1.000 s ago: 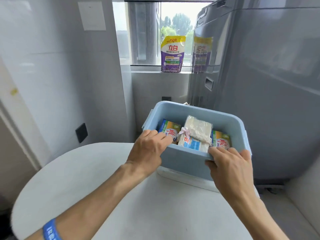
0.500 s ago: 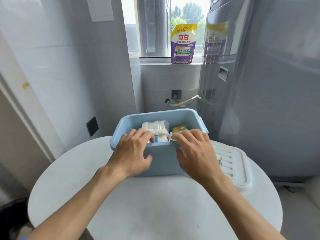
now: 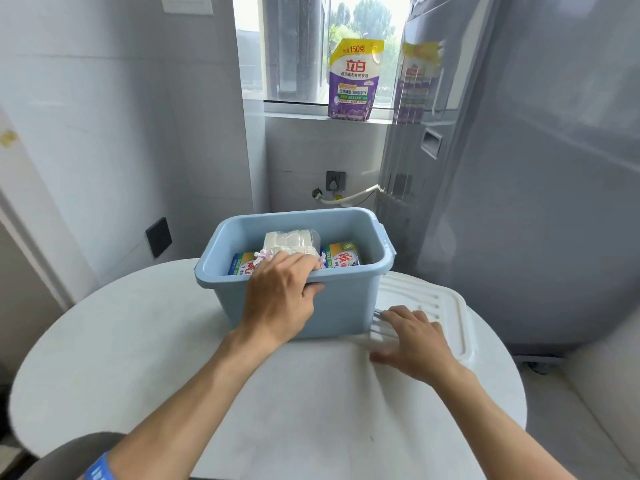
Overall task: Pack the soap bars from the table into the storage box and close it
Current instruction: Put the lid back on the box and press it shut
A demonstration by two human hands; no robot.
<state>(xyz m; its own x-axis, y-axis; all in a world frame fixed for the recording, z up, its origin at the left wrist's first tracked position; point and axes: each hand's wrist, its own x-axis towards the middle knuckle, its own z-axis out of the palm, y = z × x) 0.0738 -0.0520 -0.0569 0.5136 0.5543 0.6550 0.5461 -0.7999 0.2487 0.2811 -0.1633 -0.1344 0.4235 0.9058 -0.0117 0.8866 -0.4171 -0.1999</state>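
Storage box — pale blue, open-topped, standing upright on the round white table, toward its far side. Its long axis runs left to right across the view.

Soap bars — already inside the box: a white wrapped bar with a ribbon lying on top, a printed pack to its right, another printed pack partly hidden at the left. No soap shows on the bare table.

Lid — white, ribbed, lying flat on the table just right of the box, partly tucked behind its right end. Its long axis appears to run away from the person and a little to the right, roughly crosswise to the box — judged to need a turn before it will sit on the rim.

Left hand — fingers hooked over the near rim of the box, thumb pressed on the front wall; clenched on the box, steadying it.

Right hand — fingers spread, released, flat over the lid's near edge and blurred; whether they touch it cannot be told. This is the nearer hand to the lid, which lies just ahead of the fingertips.

Step in hand, by judgement: packing done, closing not yet.
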